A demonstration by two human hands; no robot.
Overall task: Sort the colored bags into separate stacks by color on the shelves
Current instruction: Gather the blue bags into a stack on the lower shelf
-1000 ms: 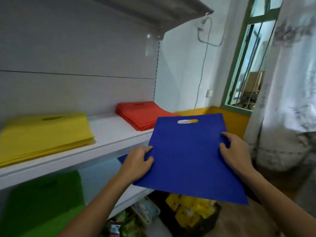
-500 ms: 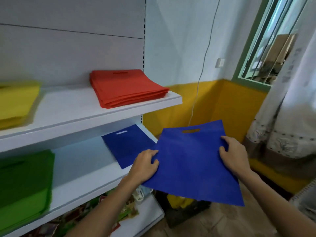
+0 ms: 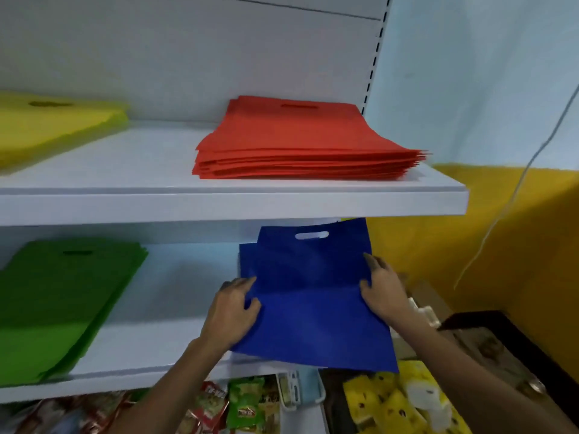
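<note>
The blue bag (image 3: 313, 308) lies partway onto the lower shelf (image 3: 156, 355). Its handle-slot end is tucked in beneath the upper shelf (image 3: 219, 205) and its near end hangs out past the front edge, with a soft bend across the middle. It rests over another blue bag (image 3: 247, 261) lying flat on the shelf, whose left edge shows beside it. The left hand (image 3: 232, 311) grips the bag's left edge, thumb on top, and the right hand (image 3: 382, 289) pinches the right edge in the same way. To finish well, the person would probably slide the bag straight back with both hands moving evenly, so the bend flattens and the corners and handle slots line up with the bag underneath. Letting go looks wise only once nothing overhangs. The pile should sit well apart from the green stack (image 3: 62, 302) on the same shelf. The red stack (image 3: 297, 142) and yellow stack (image 3: 47, 126) sit on the shelf above.
</note>
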